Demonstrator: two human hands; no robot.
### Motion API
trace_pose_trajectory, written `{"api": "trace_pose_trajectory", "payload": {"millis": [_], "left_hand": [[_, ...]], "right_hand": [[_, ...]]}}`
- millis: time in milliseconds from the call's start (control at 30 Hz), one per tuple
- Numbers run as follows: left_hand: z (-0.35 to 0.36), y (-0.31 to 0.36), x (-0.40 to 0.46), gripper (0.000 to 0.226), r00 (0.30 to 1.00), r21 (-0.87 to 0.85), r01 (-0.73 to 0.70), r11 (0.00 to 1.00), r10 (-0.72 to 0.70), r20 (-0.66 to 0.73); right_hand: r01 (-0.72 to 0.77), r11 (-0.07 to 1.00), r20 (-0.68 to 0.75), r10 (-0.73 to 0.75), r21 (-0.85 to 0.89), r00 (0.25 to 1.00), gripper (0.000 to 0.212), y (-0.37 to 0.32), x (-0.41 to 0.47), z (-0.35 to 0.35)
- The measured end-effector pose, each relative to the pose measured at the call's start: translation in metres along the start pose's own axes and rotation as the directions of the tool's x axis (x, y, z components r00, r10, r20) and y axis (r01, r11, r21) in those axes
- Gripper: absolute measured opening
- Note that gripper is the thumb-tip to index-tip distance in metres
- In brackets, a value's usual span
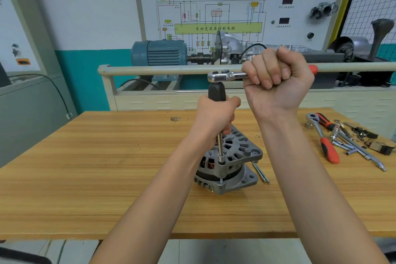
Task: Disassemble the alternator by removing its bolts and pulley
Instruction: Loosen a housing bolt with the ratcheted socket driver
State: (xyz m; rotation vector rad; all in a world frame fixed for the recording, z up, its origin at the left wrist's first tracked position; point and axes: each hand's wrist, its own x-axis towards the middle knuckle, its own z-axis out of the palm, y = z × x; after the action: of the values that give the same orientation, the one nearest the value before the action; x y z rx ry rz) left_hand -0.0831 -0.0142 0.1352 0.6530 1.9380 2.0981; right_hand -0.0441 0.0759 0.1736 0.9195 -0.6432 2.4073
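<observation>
A grey alternator (234, 165) stands on the wooden workbench (107, 178), its vented end housing facing up. A black-handled socket driver (216, 91) rises upright from a bolt at the housing's near corner, its steel shaft (220, 149) ending in a socket there. My left hand (214, 115) grips the driver's handle. A chrome ratchet (225, 75) sits on top of the driver, lying level, with its red handle end (313, 69) poking out to the right. My right hand (278, 83) is fisted round the ratchet handle. Two long bolts (261, 172) lie beside the alternator.
At the bench's right end lie a second red-handled ratchet (323, 137), extension bars and small parts (360, 141). Behind the bench runs a cream rail (171, 69), with a blue motor (158, 52) and a gearbox rig in front of a wiring-diagram board.
</observation>
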Motion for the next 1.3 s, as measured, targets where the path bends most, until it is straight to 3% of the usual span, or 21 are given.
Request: {"api": "trace_pose_trajectory", "payload": {"millis": [167,433,600,700,833,933,1033,1067,1133,1200,1233,1300], "left_hand": [[0.005,0.003,0.004,0.031,0.999,0.041,0.033,0.999,-0.032,-0.025],[-0.009,-0.002,0.007,0.036,0.998,0.054,-0.059,0.997,0.059,-0.003],[-0.038,0.002,0.005,0.041,0.969,-0.019,-0.095,0.995,0.097,0.228],[-0.044,0.006,0.010,0.038,0.946,-0.061,-0.149,0.987,0.160,0.282],[-0.042,0.007,0.013,0.049,0.910,-0.155,-0.032,0.987,0.093,0.405],[-0.037,0.004,0.016,0.054,0.954,-0.122,-0.047,0.991,0.081,0.288],[-0.032,0.002,0.015,0.051,0.980,-0.098,-0.089,0.991,0.104,0.169],[-0.030,0.001,0.016,0.050,0.985,-0.082,-0.094,0.992,0.104,0.137],[-0.027,0.001,0.015,0.040,0.991,-0.055,-0.103,0.993,0.107,0.084],[-0.026,0.002,0.014,0.021,0.989,-0.055,-0.118,0.991,0.123,0.087],[-0.027,0.002,0.013,0.022,0.987,-0.062,-0.117,0.991,0.123,0.107],[-0.033,0.002,0.015,0.042,0.983,-0.067,-0.099,0.993,0.108,0.147]], "right_hand": [[0.045,0.999,-0.041,-0.045,-0.016,0.998,0.043,-0.002,0.001,-0.004],[-0.032,0.977,-0.154,0.066,0.211,0.986,0.042,0.007,0.013,-0.021],[-0.174,0.925,-0.146,0.234,0.337,0.961,0.042,0.024,0.028,-0.024],[-0.215,0.869,-0.187,0.325,0.446,0.927,0.042,0.029,0.035,-0.029],[-0.209,0.868,-0.226,0.337,0.450,0.914,0.043,0.030,0.033,-0.024],[-0.095,0.944,-0.263,0.183,0.315,0.947,0.049,0.025,0.023,-0.016],[0.086,0.987,-0.078,-0.097,-0.139,0.992,0.051,0.026,0.000,0.001],[0.202,0.928,0.051,-0.196,-0.313,0.979,0.046,0.030,-0.009,0.007],[0.426,0.701,0.304,-0.302,-0.572,0.904,0.037,0.040,-0.023,0.014],[0.514,0.539,0.426,-0.290,-0.667,0.857,0.035,0.046,-0.027,0.019],[0.501,0.550,0.413,-0.286,-0.668,0.865,0.035,0.045,-0.026,0.021],[0.379,0.752,0.289,-0.258,-0.539,0.922,0.039,0.037,-0.020,0.019]]}}
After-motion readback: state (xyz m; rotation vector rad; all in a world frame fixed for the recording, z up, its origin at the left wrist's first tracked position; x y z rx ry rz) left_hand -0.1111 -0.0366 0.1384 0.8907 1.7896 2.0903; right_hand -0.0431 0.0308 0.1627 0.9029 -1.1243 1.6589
